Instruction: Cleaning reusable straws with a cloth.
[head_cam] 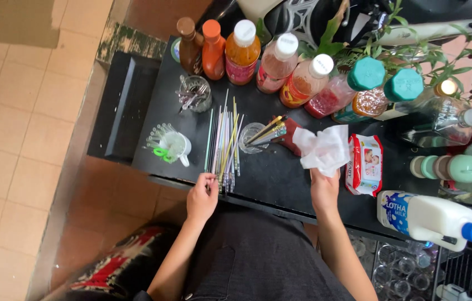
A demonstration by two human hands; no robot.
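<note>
Pinching the near ends of a loose bundle of long thin straws (224, 142), the left hand (201, 196) rests at the front edge of the black worktop (269, 173), its fingers narrowed around a few of the stems. The straws lie flat, fanned a little, running away from the person toward a small clear glass (251, 137) that holds more sticks leaning to the right. Laid side by side like this, their ends line up near the edge, within easy reach of the fingertips.

The right hand (324, 187) is raised just above the worktop, fingers closed on a crumpled white wipe (324, 149) held bunched so a pad of it faces outward. Just beside it on the right lies a pack of wet wipes (365, 164), red and white.

Along the back stands a row of sauce and syrup bottles (280, 64) with white, orange and teal caps. A clear cup of metal utensils (194, 93) and a white mug with green-handled pieces (173, 146) stand left of the straws. A white milk jug with a blue cap (428, 217) lies on its side at the right.
</note>
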